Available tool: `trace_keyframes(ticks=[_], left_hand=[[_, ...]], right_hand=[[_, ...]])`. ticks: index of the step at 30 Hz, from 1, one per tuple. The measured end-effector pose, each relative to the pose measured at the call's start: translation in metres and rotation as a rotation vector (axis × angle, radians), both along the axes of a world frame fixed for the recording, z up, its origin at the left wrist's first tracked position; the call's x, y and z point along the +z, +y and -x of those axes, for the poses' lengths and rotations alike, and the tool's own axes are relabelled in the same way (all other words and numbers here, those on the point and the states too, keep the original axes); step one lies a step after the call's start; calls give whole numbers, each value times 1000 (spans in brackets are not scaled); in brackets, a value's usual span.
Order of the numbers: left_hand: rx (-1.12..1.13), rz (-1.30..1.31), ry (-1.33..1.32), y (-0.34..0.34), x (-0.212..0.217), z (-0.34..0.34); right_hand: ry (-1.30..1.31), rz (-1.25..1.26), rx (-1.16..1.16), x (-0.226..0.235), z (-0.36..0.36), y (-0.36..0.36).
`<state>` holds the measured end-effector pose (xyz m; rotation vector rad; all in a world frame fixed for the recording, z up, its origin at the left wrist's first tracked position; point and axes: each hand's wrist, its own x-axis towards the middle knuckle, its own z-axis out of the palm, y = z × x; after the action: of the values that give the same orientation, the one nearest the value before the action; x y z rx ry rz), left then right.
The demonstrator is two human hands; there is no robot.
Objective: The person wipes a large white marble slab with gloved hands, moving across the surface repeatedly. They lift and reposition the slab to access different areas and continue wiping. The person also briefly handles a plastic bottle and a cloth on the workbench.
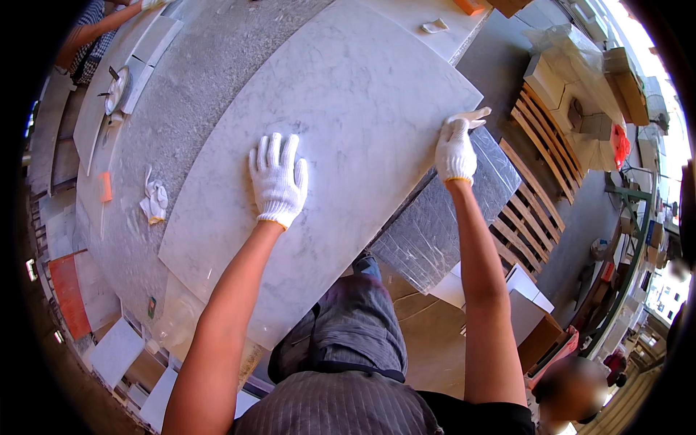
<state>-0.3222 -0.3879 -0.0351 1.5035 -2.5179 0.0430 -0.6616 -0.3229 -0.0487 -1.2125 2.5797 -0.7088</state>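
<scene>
White marble with grey veins makes up the large slab under both gloved hands. The left hand lies flat on its top, fingers spread wide, gripping nothing. The right hand curls over the slab's right edge near the far corner, fingers closed on that edge. Well to the left of the left hand, a crumpled spare glove rests on the grey stone table. Below and right of the right hand stand wooden pallets. Far beyond the left hand, 1 other person's arm reaches over the table.
</scene>
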Motion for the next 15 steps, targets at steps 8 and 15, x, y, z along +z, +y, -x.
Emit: trace_keyframes(ticks=[8,15], left_hand=[[21,21,0,-2,-3,2],[7,-1,30,-3,2,3]], right_hand=[[-103,128,34,19,-184,106],[-336,57,5,37,-278,164]])
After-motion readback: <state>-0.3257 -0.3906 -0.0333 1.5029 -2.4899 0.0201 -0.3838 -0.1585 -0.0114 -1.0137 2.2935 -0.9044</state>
